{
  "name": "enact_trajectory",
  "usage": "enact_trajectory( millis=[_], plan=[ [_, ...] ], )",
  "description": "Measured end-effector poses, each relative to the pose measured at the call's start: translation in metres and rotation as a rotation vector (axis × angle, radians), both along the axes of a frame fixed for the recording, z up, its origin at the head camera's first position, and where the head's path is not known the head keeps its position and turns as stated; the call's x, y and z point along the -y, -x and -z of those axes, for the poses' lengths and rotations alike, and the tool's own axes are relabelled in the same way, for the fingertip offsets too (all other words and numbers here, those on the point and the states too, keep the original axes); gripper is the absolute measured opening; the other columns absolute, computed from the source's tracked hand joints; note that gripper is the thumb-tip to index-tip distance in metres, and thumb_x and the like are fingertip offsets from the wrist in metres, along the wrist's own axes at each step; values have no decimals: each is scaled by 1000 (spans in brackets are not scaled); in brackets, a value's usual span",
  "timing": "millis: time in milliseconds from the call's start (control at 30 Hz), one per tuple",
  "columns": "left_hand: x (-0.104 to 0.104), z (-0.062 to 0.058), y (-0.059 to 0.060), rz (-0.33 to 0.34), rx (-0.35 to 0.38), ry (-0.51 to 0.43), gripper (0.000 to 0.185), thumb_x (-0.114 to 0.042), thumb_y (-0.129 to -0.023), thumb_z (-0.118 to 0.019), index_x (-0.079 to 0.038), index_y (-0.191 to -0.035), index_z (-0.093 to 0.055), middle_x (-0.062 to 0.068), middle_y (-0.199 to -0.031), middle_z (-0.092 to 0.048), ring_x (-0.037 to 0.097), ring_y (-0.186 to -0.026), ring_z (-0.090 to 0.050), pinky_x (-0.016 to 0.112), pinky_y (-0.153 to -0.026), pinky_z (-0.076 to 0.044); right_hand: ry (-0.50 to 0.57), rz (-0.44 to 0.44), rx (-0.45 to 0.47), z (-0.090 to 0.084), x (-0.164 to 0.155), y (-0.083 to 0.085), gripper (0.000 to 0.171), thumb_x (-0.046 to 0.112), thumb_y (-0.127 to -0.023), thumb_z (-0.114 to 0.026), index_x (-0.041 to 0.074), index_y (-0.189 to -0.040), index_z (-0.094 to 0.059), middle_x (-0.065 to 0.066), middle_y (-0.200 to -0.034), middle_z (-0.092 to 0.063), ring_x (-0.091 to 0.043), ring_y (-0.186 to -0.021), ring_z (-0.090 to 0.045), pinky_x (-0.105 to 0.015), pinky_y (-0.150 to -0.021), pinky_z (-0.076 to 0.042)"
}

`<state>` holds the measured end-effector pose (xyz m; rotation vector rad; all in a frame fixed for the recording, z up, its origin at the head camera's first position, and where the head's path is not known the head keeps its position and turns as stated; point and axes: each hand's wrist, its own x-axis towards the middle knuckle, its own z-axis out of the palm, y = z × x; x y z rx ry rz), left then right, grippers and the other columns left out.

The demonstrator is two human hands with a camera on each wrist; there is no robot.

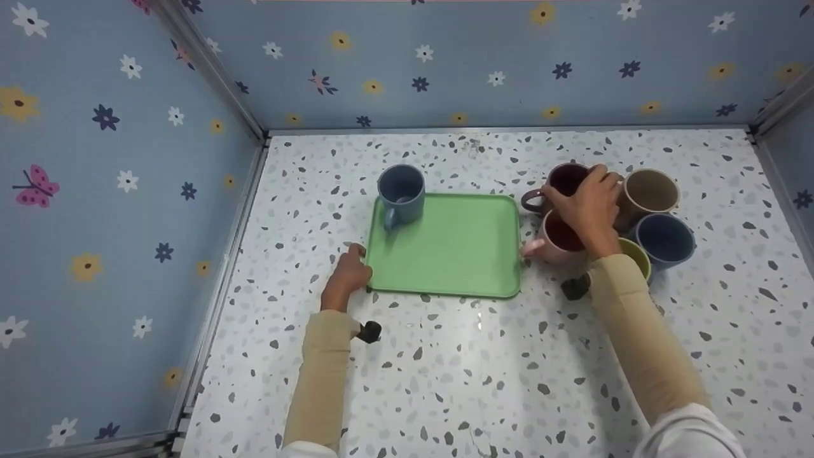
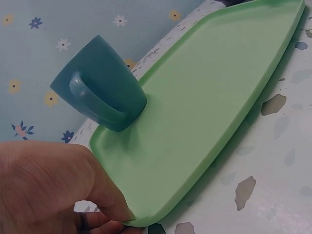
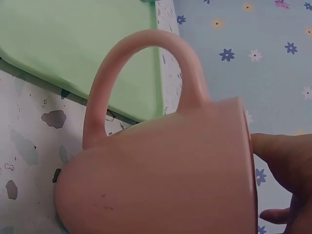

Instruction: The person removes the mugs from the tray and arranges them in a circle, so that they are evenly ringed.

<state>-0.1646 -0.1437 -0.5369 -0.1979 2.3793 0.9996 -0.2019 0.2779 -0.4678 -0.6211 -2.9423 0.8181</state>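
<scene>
A: What is the left hand (image 1: 348, 275) doing?

B: It grips the near left corner of the green tray (image 1: 458, 254). In the left wrist view the fingers (image 2: 105, 202) curl round the tray's rim, the thumb on top.

A: And what stands on that tray?

B: One blue-grey mug (image 1: 401, 193), upright, in the far corner just beyond the left hand, its handle turned toward that hand. The rest of the tray's floor lies between the two hands.

A: The right hand (image 1: 588, 207)?

B: It lies over a cluster of mugs just to the right of the tray. Its fingers hang over the rim of the pink mug (image 1: 554, 240), which stands on the speckled tabletop (image 1: 483, 375) with its handle pointing at the tray's right edge. The right wrist view shows the pink mug close up, a thumb at its rim. I cannot tell for sure how firm the hold is, but the fingers are curled on it.

A: Which mugs are around that hand?

B: A dark maroon mug (image 1: 559, 181) just beyond the fingertips, a beige mug (image 1: 650, 193) to the hand's right, a dark blue mug (image 1: 664, 240) nearer on that side, and a yellow-green mug (image 1: 638, 257) partly hidden beneath the wrist. All stand close together, upright.

A: The sleeves?

B: Both are tan.
</scene>
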Motion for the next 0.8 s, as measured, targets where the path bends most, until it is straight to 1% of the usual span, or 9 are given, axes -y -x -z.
enact_trajectory(
  millis=[300, 467, 633, 733, 800],
  plan=[
    [1, 1, 0, 2, -14, 13, 51, -2, -81, -36, -2, -133, -34, 24, -122, -42, 30, -102, -41, 43, -90, -36, -15, -25, 20, -2, -1, -1, 105, 68, -80, -57, -4, -143, -15, -34, -140, -24, -49, -130, -28, -64, -99, -33],
    [0, 1, 0, 3, -27, 22, 50, -3, -81, -37, -2, -131, -36, 23, -118, -43, 30, -100, -42, 42, -89, -36, -30, -37, 8, -4, -1, -1, 105, 66, -81, -56, -3, -146, -13, -33, -142, -23, -49, -130, -29, -63, -104, -29],
    [-1, 0, 0, 3, -29, 10, 49, -2, -81, -37, -2, -131, -35, 22, -118, -42, 30, -99, -42, 41, -87, -36, -44, -54, 5, -6, 1, 2, 105, 65, -82, -55, -3, -148, -11, -33, -145, -19, -50, -132, -25, -62, -107, -23],
    [-1, 0, 0, 3, -19, 10, 50, -2, -82, -37, -2, -132, -35, 22, -121, -42, 29, -101, -41, 40, -87, -36, -57, -58, -10, -7, 1, 3, 103, 63, -84, -55, -3, -148, -11, -33, -146, -18, -50, -133, -24, -62, -108, -21],
    [0, 0, 0, 0, -7, 9, 50, -2, -82, -36, -3, -132, -34, 22, -121, -40, 29, -100, -40, 40, -86, -35, -76, -66, -44, -6, 2, 3, 100, 61, -85, -56, -4, -147, -14, -34, -145, -20, -49, -133, -25, -62, -107, -21]
  ],
)
